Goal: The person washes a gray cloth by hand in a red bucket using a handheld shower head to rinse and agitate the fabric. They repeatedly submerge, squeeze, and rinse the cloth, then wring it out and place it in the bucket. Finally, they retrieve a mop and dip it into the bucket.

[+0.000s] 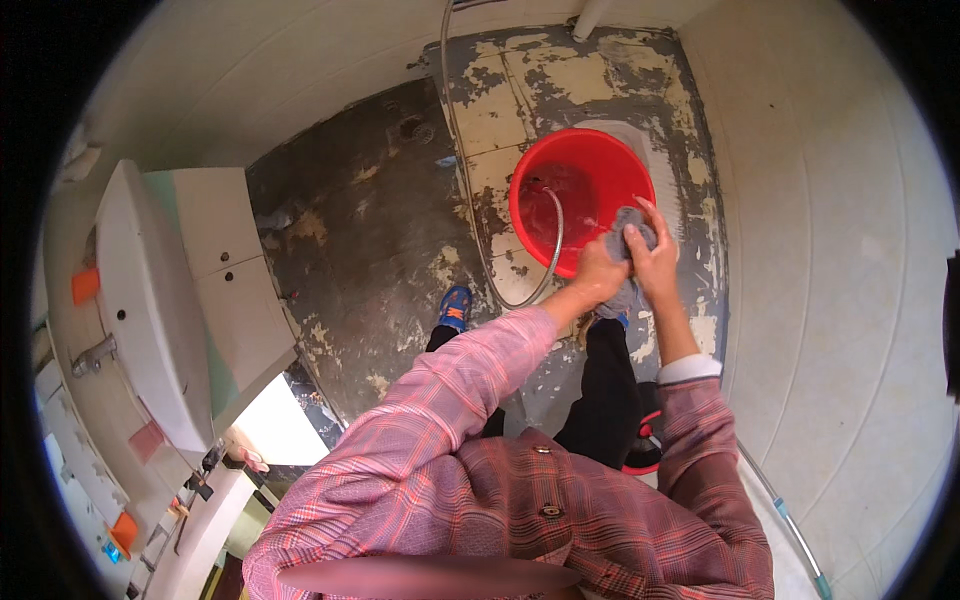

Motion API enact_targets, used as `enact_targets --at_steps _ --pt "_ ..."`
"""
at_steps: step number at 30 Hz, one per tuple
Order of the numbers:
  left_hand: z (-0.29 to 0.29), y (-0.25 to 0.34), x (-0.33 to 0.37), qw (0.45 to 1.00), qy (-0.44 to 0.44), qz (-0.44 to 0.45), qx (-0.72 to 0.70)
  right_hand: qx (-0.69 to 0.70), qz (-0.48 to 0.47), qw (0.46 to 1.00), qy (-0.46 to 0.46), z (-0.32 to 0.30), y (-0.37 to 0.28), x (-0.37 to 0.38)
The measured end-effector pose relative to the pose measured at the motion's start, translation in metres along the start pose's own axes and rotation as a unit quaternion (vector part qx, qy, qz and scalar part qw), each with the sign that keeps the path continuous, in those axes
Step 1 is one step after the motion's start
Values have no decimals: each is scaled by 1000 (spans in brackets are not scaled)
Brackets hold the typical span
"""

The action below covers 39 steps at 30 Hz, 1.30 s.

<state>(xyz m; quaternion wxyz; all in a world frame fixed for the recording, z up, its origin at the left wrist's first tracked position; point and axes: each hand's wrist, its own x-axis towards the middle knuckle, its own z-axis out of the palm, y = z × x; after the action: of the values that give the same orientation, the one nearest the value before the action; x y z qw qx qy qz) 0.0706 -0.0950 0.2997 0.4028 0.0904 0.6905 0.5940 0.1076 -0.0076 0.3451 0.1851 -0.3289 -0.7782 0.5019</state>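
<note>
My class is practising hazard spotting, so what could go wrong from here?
1. The hose loops near the blue shoe, so a step might snag it and pull its end from the red bucket.
2. The left hand and right hand grip the grey cloth, part of which shows beyond the bucket's near rim; if wet, it could drip onto the patchy floor.

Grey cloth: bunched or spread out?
Bunched. The grey cloth is gathered into folds between the left hand and the right hand, with a crumpled part showing on the wearer's side of them.
</note>
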Motion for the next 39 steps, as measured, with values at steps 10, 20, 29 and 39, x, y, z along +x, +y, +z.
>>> enact_targets --at_steps 10,20,29,39 --pt "-39 -68 66 977 58 -144 -143 181 266 945 62 30 82 -101" --pt "-66 -91 93 942 -172 -205 -200 124 281 924 227 31 172 -122" --pt "-121 37 3 965 -237 -52 -99 228 483 836 130 27 196 -50" --pt "-168 75 -44 966 -226 -22 -127 282 459 831 142 15 211 -26"
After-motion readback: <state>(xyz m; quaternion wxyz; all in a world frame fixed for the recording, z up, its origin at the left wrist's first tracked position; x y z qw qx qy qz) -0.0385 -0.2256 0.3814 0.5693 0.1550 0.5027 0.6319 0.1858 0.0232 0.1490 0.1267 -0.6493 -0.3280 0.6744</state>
